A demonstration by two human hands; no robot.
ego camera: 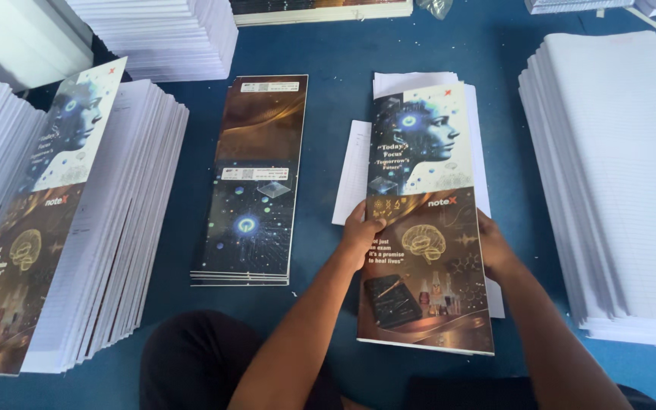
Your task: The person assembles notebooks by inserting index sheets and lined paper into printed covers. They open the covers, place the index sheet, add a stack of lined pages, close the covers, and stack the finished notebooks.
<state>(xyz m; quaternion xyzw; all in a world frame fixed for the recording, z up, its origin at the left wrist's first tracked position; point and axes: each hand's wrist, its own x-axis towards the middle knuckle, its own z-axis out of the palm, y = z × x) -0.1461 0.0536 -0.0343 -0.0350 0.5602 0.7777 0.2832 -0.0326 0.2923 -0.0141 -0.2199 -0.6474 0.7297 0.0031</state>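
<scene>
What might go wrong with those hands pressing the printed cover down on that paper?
The printed cover sits slightly askew on the white sheets, so it may end up misaligned. The left hand and right hand grip only its side edges, so it could slide or crease. A loose sheet juts out left and might get left behind.

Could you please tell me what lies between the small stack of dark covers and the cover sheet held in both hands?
In the head view, a white paper sheet lies on blue floor between the stack and cover sheet.
</scene>
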